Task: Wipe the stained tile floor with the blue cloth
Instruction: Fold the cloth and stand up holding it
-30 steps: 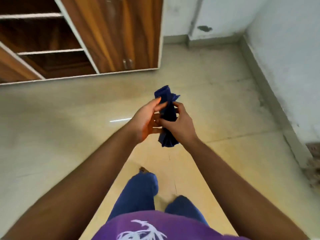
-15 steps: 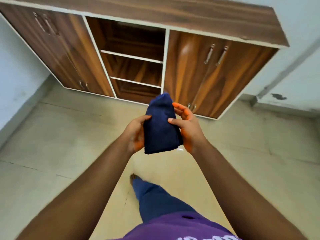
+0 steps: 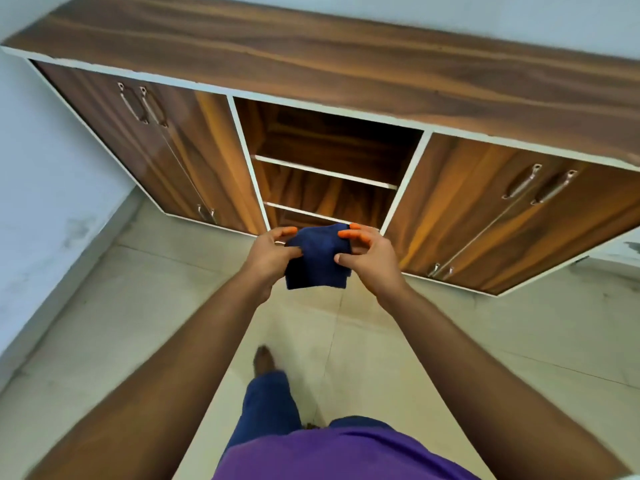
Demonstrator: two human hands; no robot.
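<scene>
Above floor [image 3: 450, 341], hands pinching blue cloth [image 3: 317, 259]

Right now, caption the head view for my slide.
Both hands, left hand and right hand, hold a folded blue cloth above the tile floor, facing a wooden cabinet.
</scene>
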